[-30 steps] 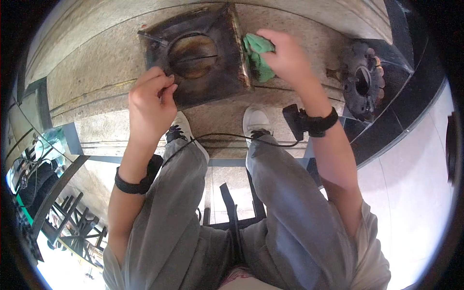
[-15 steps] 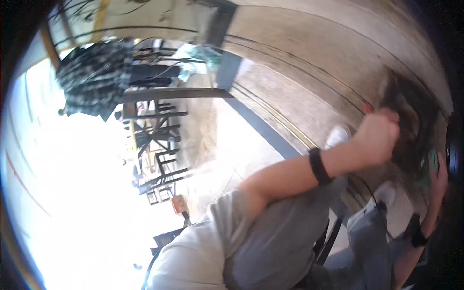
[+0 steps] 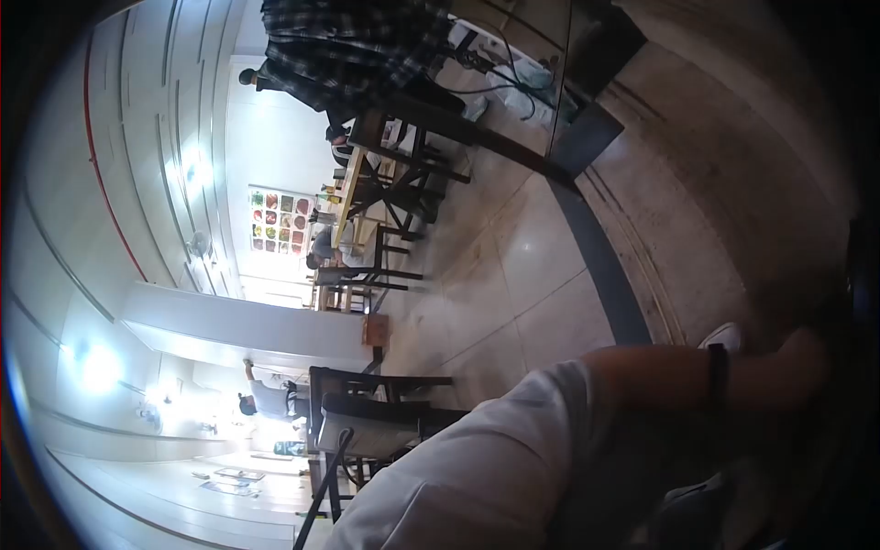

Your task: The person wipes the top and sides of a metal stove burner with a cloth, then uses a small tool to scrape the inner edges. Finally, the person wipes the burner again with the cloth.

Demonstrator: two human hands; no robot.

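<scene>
Because shadow dims the left hand point(image 3: 799, 365), its fingers' contact is unclear.

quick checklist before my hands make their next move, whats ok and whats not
1. Camera aimed at the hands: not ok; much of the picture is the room, including a person's plaid shirt.
2. Left hand in view: ok, but dim and near the picture's right edge.
3. Left hand's grip: cannot tell; too dark to see whether it holds anything.
4. Right hand's position: cannot tell; it is not visible.
5. Black wristband on the left wrist: ok, it is around it.
6. Light around the left hand: not ok; that side is in deep shadow.
</scene>
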